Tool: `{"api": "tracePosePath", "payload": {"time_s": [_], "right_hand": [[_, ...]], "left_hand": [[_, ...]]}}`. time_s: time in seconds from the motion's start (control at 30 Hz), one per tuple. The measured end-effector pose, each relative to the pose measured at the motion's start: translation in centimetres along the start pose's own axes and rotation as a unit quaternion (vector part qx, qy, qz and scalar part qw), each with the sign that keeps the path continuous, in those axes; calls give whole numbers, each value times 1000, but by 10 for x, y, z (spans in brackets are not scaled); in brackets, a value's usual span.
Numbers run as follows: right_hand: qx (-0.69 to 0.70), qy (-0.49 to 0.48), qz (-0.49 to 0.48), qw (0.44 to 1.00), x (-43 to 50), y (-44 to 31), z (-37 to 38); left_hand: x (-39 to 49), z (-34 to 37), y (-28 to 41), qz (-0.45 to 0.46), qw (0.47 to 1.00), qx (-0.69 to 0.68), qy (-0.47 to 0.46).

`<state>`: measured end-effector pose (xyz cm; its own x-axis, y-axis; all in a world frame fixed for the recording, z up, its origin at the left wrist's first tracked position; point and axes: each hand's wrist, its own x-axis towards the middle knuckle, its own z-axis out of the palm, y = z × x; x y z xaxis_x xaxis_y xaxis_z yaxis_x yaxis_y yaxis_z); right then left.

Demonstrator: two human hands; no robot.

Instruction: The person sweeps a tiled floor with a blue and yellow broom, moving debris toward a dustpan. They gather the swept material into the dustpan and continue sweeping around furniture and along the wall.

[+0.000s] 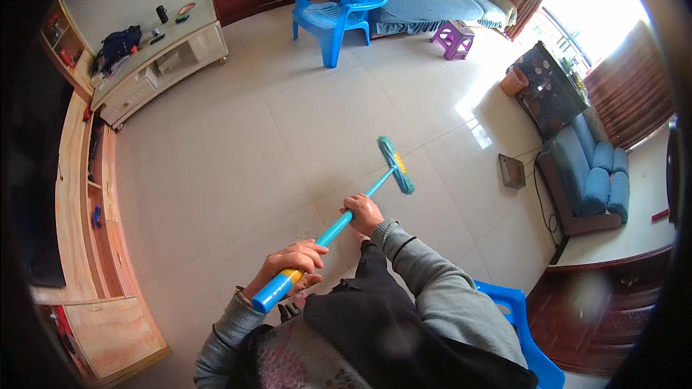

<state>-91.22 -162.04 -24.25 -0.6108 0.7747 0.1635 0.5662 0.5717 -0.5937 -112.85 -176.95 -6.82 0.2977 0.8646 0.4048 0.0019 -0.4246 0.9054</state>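
Note:
A long-handled floor brush (333,230) slants away from me over the tiled floor (227,173). My left hand (294,260) is wrapped around its upper handle, close to the blue and yellow end. Farther down the turquoise pole, my right hand (363,213) grips it too. The brush head (396,165) is teal with a yellow patch and lies out in front, at or just above the tiles; the exact contact cannot be told. Part of a foot shows below my right hand.
A blue plastic armchair (346,11) and a purple stool (454,39) stand ahead, before a blue-covered sofa (427,2). At left are a TV stand (162,59) and wooden cabinet (75,173). A dustpan-like tray (511,171) and a black cable (542,200) lie right. Another blue chair (519,313) is close behind.

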Motion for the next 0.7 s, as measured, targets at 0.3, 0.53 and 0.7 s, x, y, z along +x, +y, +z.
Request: {"api": "tracePosePath", "payload": {"time_s": [0.3, 0.53, 0.7], "right_hand": [[-95, -13, 95, 991, 95, 231, -62], [-104, -90, 98, 986, 155, 312, -47], [54, -122, -33, 990, 200, 233, 3]], "left_hand": [[182, 47, -164, -74, 995, -57, 28], [236, 62, -219, -167, 973, -60, 147], [236, 8, -151, -140, 964, -5, 225]]}}
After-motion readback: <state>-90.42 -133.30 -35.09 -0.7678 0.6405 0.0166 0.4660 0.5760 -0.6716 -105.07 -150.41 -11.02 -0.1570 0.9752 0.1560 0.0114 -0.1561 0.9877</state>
